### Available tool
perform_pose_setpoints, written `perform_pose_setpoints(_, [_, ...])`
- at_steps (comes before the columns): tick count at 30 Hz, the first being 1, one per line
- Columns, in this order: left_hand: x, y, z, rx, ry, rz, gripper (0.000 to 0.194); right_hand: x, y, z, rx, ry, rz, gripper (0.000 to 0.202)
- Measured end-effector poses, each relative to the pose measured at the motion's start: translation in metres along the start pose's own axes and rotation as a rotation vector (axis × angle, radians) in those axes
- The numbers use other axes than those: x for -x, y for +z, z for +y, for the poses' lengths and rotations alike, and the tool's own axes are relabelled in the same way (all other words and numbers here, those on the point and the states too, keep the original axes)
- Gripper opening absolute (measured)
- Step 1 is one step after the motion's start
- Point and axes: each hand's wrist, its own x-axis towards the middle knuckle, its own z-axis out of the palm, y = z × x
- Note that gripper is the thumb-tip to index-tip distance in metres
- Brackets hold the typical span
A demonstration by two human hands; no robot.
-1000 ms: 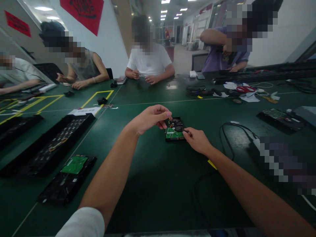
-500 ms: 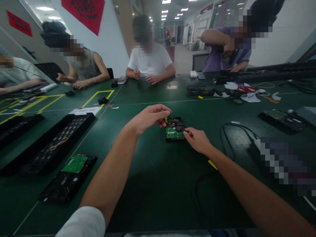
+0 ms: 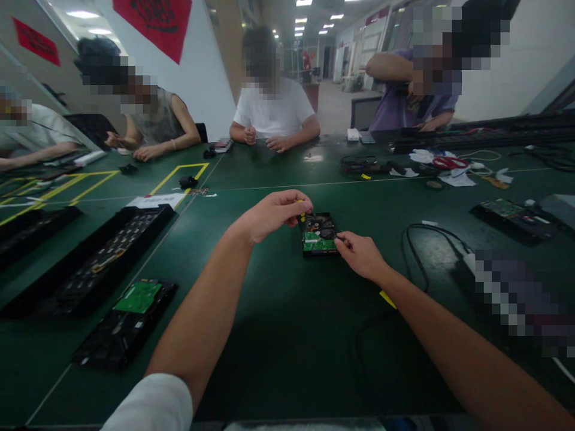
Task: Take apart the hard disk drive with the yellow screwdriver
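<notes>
A hard drive [image 3: 321,246] lies on the green table, its green circuit board and dark round parts facing up. At its far left corner, my left hand [image 3: 281,212] has thumb and fingers pressed together. A small yellow piece shows at those fingertips, too small to name. My right hand [image 3: 362,252] pinches the drive's right edge between thumb and fingers. To the left, nearer me, another hard drive [image 3: 137,299] with a green board lies by itself.
A long black tray [image 3: 166,211] stands on the left with a white paper behind it. A third drive [image 3: 505,212], a black cable [image 3: 406,248] and scattered papers [image 3: 456,178] are on the right. Several people sit across the table [image 3: 278,359].
My left fingertips have shifted very slightly at the drive's corner, and the yellow piece shows a little differently. My right hand keeps its hold on the drive's edge.
</notes>
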Motion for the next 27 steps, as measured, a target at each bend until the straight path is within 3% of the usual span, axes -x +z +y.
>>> perform_pose_setpoints(4, [0.0002,0.0003,0.0006,-0.071,0.017,-0.003,0.028,-0.001,0.0018,0.0019,0.0,0.0,0.0,0.038])
perform_pose_setpoints(13, [0.0066,0.0014,0.0086,-0.052,-0.024,-0.147,0.03,-0.0017,0.0039,0.0046,0.007,-0.005,0.016,0.037])
perform_pose_setpoints(19, [0.0071,0.0045,0.0068,0.102,-0.085,-0.131,0.03,-0.0017,0.0032,0.004,0.014,-0.01,0.015,0.036])
perform_pose_setpoints(27, [0.0043,0.0024,0.005,0.121,-0.122,-0.133,0.026,-0.0017,0.004,0.0047,-0.003,-0.002,0.021,0.036])
